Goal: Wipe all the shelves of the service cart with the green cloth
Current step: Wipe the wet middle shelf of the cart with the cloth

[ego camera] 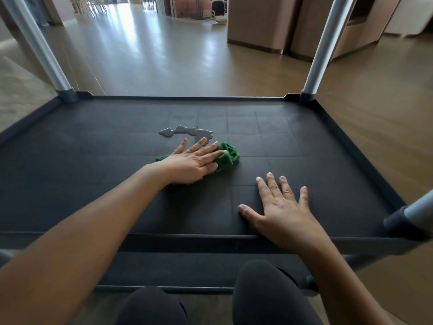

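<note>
our left hand (192,161) lies flat, fingers spread, pressing the green cloth (226,156) on the shelf (93,160) mid-way, just near of the puddle (187,132); our right hand (281,207) rests spread on the near right, bracing; we judge it best to push the cloth far-left through the water, keep it bunched under the palm, then sweep out to the rims.

Bunched green cloth (228,156) on black shelf (304,148)

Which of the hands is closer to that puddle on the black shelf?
Left. The left hand presses the green cloth right at the puddle; the right hand lies flat, well short of it.
</note>
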`<state>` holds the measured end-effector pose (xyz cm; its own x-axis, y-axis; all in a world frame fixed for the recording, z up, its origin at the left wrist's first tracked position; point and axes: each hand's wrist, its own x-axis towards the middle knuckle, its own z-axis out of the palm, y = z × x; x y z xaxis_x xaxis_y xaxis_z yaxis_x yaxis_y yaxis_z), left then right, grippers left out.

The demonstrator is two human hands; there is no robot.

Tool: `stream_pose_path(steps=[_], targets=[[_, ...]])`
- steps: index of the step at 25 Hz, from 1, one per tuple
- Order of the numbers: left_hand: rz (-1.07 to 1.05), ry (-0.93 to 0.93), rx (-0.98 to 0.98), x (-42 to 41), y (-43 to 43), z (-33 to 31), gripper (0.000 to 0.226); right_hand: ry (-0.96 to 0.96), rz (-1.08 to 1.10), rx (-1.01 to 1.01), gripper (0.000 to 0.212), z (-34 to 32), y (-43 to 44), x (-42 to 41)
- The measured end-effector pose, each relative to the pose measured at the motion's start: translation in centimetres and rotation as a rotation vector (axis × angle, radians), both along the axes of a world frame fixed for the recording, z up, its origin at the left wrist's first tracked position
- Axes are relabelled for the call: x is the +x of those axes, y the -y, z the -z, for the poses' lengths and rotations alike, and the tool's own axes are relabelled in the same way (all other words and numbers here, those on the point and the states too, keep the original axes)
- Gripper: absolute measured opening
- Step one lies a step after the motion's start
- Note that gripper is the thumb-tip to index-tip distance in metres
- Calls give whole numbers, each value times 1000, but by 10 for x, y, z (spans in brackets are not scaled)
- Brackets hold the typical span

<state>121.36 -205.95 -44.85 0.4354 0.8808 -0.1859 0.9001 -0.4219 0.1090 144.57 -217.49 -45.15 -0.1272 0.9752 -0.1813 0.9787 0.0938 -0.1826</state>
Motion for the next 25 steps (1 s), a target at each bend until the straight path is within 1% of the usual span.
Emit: stream_pose_path(steps=[3, 7, 9, 12, 15, 17, 21, 25], targets=[[-95, 0, 17, 7, -24, 2, 52, -9, 6, -4, 83, 1, -1, -1], [-106, 11, 33, 12, -17, 1, 51, -23, 13, -1, 84, 0, -3, -2], [-58, 29, 20, 13, 2, -3, 50, -35, 20, 3, 84, -1, -2, -2], [88, 32, -3, 8, 45, -6, 49, -43, 15, 15, 83, -2, 0, -1], [233, 57, -99, -4, 88, -13, 50, -43, 5, 22, 83, -2, 2, -2], [296, 39, -153, -9, 107, -17, 52, -38, 0, 20, 84, -2, 2, -1], [288, 19, -165, -8, 118, -19, 53, -16, -19, 4, 88, -1, 2, -1], [213, 14, -120, -6, 95, -15, 51, 10, -20, -4, 91, -1, 4, -3]])
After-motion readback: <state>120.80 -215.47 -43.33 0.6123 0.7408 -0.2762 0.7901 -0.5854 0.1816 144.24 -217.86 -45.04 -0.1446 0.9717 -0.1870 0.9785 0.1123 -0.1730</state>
